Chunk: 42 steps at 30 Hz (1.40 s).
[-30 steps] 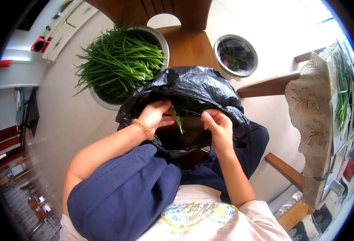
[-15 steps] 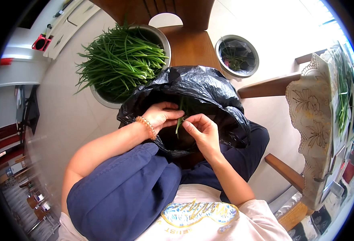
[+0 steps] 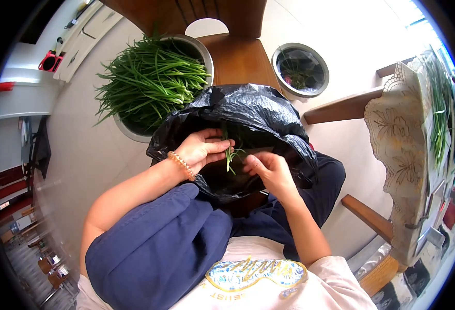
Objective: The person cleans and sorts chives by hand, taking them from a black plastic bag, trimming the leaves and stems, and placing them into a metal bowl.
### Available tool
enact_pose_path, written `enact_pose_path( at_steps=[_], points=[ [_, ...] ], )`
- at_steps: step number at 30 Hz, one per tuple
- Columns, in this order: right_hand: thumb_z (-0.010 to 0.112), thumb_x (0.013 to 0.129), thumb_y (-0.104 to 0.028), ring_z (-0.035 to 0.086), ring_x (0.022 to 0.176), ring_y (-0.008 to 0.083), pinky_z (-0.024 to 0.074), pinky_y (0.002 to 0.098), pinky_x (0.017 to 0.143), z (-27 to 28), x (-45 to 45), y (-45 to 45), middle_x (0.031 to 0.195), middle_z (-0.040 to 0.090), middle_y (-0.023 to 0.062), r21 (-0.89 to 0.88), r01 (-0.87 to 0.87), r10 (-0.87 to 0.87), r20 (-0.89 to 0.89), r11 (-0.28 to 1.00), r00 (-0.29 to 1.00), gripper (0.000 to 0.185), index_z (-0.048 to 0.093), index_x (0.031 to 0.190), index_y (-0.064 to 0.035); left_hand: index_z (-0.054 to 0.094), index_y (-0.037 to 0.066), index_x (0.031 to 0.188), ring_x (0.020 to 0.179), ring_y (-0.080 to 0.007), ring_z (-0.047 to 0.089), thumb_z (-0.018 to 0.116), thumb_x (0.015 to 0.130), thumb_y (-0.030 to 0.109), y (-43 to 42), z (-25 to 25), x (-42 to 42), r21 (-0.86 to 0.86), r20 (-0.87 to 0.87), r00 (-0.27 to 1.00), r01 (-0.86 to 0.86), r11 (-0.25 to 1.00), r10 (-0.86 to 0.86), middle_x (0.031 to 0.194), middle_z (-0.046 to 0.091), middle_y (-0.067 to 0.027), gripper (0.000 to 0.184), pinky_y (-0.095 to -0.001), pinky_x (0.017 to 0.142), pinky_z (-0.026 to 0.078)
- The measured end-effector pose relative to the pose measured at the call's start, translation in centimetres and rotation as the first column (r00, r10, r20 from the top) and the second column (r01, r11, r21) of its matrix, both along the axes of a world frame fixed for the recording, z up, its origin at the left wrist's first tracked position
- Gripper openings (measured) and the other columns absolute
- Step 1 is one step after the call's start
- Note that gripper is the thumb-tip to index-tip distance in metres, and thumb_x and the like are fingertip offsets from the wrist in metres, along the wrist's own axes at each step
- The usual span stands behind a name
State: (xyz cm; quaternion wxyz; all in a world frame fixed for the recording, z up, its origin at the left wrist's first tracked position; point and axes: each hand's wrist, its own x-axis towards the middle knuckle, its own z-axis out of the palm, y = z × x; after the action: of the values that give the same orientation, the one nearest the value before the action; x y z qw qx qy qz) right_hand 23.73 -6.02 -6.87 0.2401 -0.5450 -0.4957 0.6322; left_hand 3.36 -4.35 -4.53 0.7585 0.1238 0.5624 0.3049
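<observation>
My left hand (image 3: 202, 149), with a beaded bracelet at its wrist, pinches a few garlic chives (image 3: 230, 161) between thumb and fingers. Their pale stem ends point down towards me, inside the mouth of a black plastic bag (image 3: 258, 103) on my lap. Just right of the stems is my right hand (image 3: 270, 170), thumb against curled fingers. Whether a scrap sits in that pinch is too small to tell. A metal basin (image 3: 207, 59) beyond the bag, to the left, is heaped with green garlic chives (image 3: 152, 82).
A wooden chair (image 3: 243, 59) stands ahead, partly behind the bag. On the floor to its right is a smaller metal bowl (image 3: 324, 72) lined with dark plastic, holding plant bits. At right, a table with a lace cloth (image 3: 395, 124) carries more long green leaves (image 3: 438, 113).
My right hand has drawn away to the right from the stems, opening a gap. My left hand still grips the chives, and their lower ends show more. The view has shifted slightly.
</observation>
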Motion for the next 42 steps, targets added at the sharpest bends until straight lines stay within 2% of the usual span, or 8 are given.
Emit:
enact_pose_path(
  at_steps=[3,15,19,23,25,27,33,42],
  points=[
    [0.046,0.092,-0.033,0.06,0.071,0.0132,0.0474,0.0235,0.068,1.6,-0.4,-0.1,0.081,0.065,0.0115,-0.359,-0.158,0.047,-0.3,0.92,0.953,0.04,0.058,0.098,0.0044,0.042,0.0,0.115,0.096,-0.0186,0.057,0.06,0.081,0.004,0.1,0.5,0.2,0.023,0.009,1.0,0.003,1.0,-0.003,0.105,0.057,-0.0123,0.038,-0.0295,0.086,0.047],
    [0.062,0.081,-0.004,0.058,0.082,0.0122,0.047,0.0236,0.075,1.1,-1.9,-1.0,0.091,0.061,0.0091,-0.264,0.04,-0.159,-0.451,0.964,0.878,0.024,0.052,0.101,0.0042,0.053,0.001,0.105,0.086,-0.0127,0.058,0.07,0.073,0.006,-0.7,0.2,0.1,0.243,-0.121,0.944,0.328,0.913,-0.307,0.094,0.06,-0.0062,0.037,-0.027,0.08,0.048],
    [0.062,0.079,0.0,0.058,0.082,0.0123,0.0475,0.0231,0.075,1.8,-2.2,-1.3,0.09,0.061,0.0086,-0.161,0.104,-0.161,-0.392,0.981,0.906,0.024,0.052,0.101,0.0034,0.053,0.0,0.104,0.092,-0.0127,0.056,0.07,0.075,0.018,-0.9,1.4,0.4,0.144,-0.652,0.619,0.667,0.731,-0.437,0.098,0.058,-0.0086,0.038,-0.0269,0.079,0.048],
    [0.062,0.08,-0.001,0.059,0.08,0.0121,0.0481,0.0236,0.074,1.7,-2.1,-1.7,0.089,0.06,0.0079,-0.144,0.18,-0.226,-0.442,0.973,0.868,0.023,0.052,0.1,0.0021,0.055,-0.001,0.104,0.093,-0.0148,0.057,0.06,0.083,0.034,-1.2,2.6,0.7,0.023,-0.342,0.762,0.591,0.806,-0.55,0.096,0.06,-0.0107,0.041,-0.0247,0.07,0.05],
    [0.062,0.08,-0.002,0.059,0.079,0.0118,0.0483,0.0238,0.073,1.7,-2.0,-1.7,0.088,0.06,0.0075,-0.155,0.176,-0.229,-0.465,0.972,0.855,0.023,0.052,0.1,0.0018,0.056,0.0,0.106,0.083,-0.0163,0.062,0.057,0.086,0.033,-1.1,2.8,0.6,-0.136,0.105,0.842,0.54,0.831,-0.529,0.089,0.062,-0.0104,0.039,-0.0238,0.069,0.051],
    [0.063,0.079,-0.002,0.059,0.076,0.0117,0.0486,0.0243,0.073,1.7,-2.0,-1.7,0.085,0.06,0.0059,-0.223,0.194,-0.276,-0.44,0.955,0.854,0.022,0.053,0.099,0.0012,0.058,0.001,0.104,0.072,-0.0158,0.063,0.054,0.087,0.033,-1.3,2.7,0.7,-0.109,0.095,0.85,0.527,0.843,-0.519,0.083,0.064,-0.0085,0.036,-0.0227,0.067,0.05],
    [0.062,0.08,-0.006,0.054,0.065,0.009,0.0461,0.0199,0.064,0.6,-1.7,-1.6,0.078,0.058,0.0032,-0.497,0.134,-0.451,-0.6,0.857,0.661,0.018,0.054,0.096,-0.0018,0.062,0.002,0.086,0.062,-0.0096,0.06,0.054,0.088,0.024,-1.4,2.9,-0.1,-0.032,-0.032,0.823,0.566,0.823,-0.567,0.071,0.062,-0.0031,0.023,-0.0198,0.057,0.048],
    [0.061,0.081,-0.011,0.051,0.066,0.0085,0.0422,0.019,0.061,-2.2,1.1,0.0,0.086,0.061,0.0071,-0.444,0.441,-0.615,-0.416,0.78,0.67,0.022,0.056,0.098,0.0012,0.063,-0.004,0.078,0.057,-0.0072,0.06,0.057,0.08,0.007,-1.6,13.8,-4.4,0.152,-0.793,0.461,0.782,0.604,-0.398,0.063,0.063,-0.0063,0.013,-0.0196,0.053,0.048]
  ],
)
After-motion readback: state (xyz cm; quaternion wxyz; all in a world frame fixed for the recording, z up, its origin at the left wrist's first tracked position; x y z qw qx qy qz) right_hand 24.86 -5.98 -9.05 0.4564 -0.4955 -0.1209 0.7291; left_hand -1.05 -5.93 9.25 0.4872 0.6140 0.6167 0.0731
